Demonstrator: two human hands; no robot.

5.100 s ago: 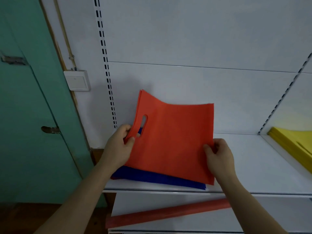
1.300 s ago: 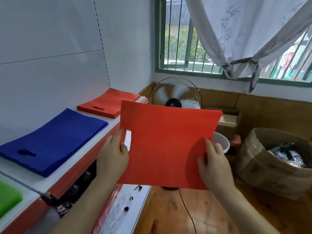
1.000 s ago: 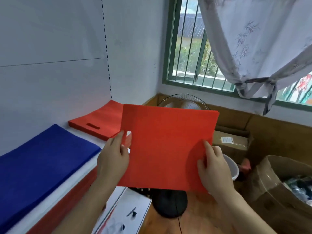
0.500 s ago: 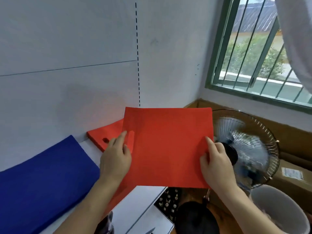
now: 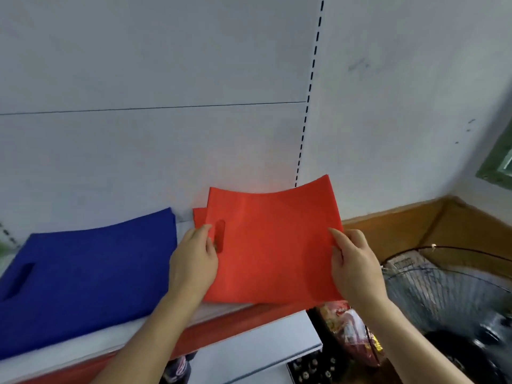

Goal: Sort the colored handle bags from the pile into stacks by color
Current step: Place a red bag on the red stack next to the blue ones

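Observation:
I hold a red handle bag [image 5: 273,245] flat between both hands, low over the red stack [image 5: 199,217], of which only a corner shows at its left. My left hand [image 5: 194,263] grips the bag's left edge beside the handle slot. My right hand [image 5: 353,261] pinches its right edge. The bag's far edge curls up against the white back panel. To the left a blue bag stack [image 5: 83,273] lies on the white shelf [image 5: 171,325], handle slot at its left end.
The shelf has a red front strip [image 5: 243,320] and ends just right of the red stack. A wire-guard fan [image 5: 448,289] stands on the floor at the right. Snack packets [image 5: 349,336] and a lower white shelf [image 5: 260,347] lie below.
The red bag has come down from in front of me to lie over the red stack at the shelf's right end. Both hands keep their grip on its edges.

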